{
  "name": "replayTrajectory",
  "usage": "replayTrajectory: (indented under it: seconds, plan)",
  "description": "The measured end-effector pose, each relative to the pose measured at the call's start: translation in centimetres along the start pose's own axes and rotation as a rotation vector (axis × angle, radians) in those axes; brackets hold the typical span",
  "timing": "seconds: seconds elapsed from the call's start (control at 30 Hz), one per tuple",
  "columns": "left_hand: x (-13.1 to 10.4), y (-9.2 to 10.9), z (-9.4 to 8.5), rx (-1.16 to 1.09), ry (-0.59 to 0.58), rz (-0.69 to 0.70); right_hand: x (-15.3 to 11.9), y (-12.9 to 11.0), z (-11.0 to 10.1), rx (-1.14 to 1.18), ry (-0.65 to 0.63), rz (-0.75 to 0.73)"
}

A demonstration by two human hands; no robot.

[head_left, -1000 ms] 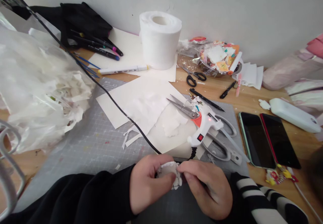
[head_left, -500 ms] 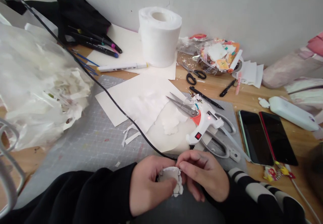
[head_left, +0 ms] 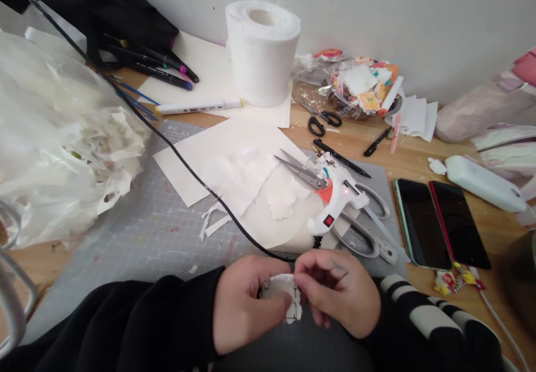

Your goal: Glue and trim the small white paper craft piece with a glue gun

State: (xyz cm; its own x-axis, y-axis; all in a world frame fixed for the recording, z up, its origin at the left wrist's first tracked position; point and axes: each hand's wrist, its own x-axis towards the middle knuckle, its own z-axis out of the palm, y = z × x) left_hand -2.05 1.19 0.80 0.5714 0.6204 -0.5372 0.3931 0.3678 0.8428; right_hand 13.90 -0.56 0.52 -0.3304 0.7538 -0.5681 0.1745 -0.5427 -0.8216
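Observation:
My left hand [head_left: 250,304] grips a small white paper piece [head_left: 293,304] with black lines along its edge, thumb lying across its face. At the piece's upper right edge, my right hand [head_left: 335,291] has thumb and index finger pinched together on its rim; its other fingers curl behind. Beyond the hands lies a white glue gun [head_left: 335,210] with a red switch and a small lit light, resting on large grey-handled scissors [head_left: 304,173]. White paper scraps [head_left: 282,199] lie left of the scissors.
A black cable [head_left: 188,168] crosses diagonally to near my hands. A plastic bag [head_left: 54,137] of scraps fills the left. Behind stand a tissue roll [head_left: 263,59] and a tub of scraps [head_left: 368,90]. Two phones [head_left: 422,224] lie right, on the wooden table [head_left: 419,157].
The view has shifted slightly, so the table items appear a little higher. Both hands stay around the paper piece, with the right fingertips moved slightly at its edge.

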Motion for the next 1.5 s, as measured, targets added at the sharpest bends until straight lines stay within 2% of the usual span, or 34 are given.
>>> replayTrajectory:
  seconds: [0.13, 0.27, 0.37, 0.6, 1.07, 1.5]
  plan:
    - [0.16, -0.25, 0.09, -0.056, -0.027, 0.003, -0.08, 0.05, 0.09, -0.062, 0.071, -0.064]
    - [0.16, -0.43, 0.01, -0.112, -0.006, -0.007, -0.04, -0.04, 0.02, 0.06, 0.074, -0.054]
    - [0.09, -0.27, -0.12, -0.088, 0.05, 0.041, 0.02, -0.01, -0.05, 0.166, 0.086, -0.021]
    - [0.22, -0.53, 0.0, 0.031, 0.064, 0.106, 0.13, 0.2, -0.19, 0.288, -0.066, 0.11]
    - [0.23, -0.79, 0.19, 0.023, 0.107, 0.101, 0.25, -0.07, -0.06, 0.274, -0.067, 0.177]
    - [0.32, -0.98, 0.19, 0.072, 0.091, 0.109, 0.25, 0.21, 0.08, 0.221, -0.046, 0.158]
